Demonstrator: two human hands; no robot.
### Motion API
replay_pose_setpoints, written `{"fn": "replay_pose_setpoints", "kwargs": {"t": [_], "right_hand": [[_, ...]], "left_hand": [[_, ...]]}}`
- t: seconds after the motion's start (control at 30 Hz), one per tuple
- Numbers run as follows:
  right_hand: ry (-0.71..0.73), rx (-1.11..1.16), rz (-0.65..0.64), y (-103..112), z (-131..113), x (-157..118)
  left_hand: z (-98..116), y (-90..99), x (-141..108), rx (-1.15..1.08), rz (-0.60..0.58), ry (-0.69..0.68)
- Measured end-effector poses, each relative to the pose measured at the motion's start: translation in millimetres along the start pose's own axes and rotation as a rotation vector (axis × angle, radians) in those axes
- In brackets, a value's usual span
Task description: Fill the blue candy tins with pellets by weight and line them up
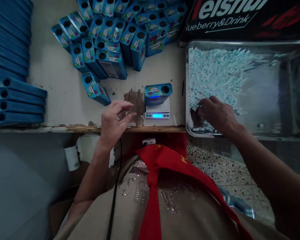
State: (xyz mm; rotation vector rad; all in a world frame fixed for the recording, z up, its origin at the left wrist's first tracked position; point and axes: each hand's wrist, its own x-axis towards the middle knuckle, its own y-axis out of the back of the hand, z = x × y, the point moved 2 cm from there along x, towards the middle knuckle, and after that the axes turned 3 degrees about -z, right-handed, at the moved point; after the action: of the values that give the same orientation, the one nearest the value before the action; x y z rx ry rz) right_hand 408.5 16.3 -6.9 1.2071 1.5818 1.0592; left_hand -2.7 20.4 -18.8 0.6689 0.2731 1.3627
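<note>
A blue tin point(158, 94) with a round dark opening stands on a small white scale point(157, 110) whose display glows blue. Left of the scale, near the table's front edge, my left hand point(116, 120) is held with thumb and fingers apart and nothing between them. My right hand point(218, 113) reaches into a metal tray, its fingertips down among small pale blue and white candies point(215, 73). Whatever those fingers hold is hidden in shadow. One tin point(95, 88) stands just beyond my left hand.
Many blue tins point(110, 63) crowd the table's back, and more are stacked at the far left point(17, 103). The metal tray's rim point(186, 83) borders the scale's right side. Behind the tray stands a black printed box point(230, 31). A white cup point(72, 158) sits below the table edge.
</note>
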Motion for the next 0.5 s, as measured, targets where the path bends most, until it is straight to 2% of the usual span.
{"fn": "replay_pose_setpoints", "kwargs": {"t": [0.13, 0.23, 0.3, 0.4, 0.5], "right_hand": [[-0.116, 0.311, 0.028, 10.5, 11.1, 12.9], [-0.281, 0.581, -0.005, 20.7, 16.5, 15.1], [-0.342, 0.703, -0.037, 25.3, 13.5, 16.2], [-0.313, 0.804, -0.015, 33.3, -4.3, 21.9], [-0.17, 0.791, 0.031, 46.8, -35.9, 32.5]], "left_hand": [[9.8, 4.7, -1.6, 0.12, 0.03, -0.016], [11.7, 6.6, -3.9, 0.167, 0.036, -0.029], [12.0, 5.8, -3.8, 0.18, 0.036, -0.034], [13.8, 0.9, -0.3, 0.166, 0.037, -0.075], [15.4, -5.6, 4.1, 0.168, 0.029, -0.091]]}}
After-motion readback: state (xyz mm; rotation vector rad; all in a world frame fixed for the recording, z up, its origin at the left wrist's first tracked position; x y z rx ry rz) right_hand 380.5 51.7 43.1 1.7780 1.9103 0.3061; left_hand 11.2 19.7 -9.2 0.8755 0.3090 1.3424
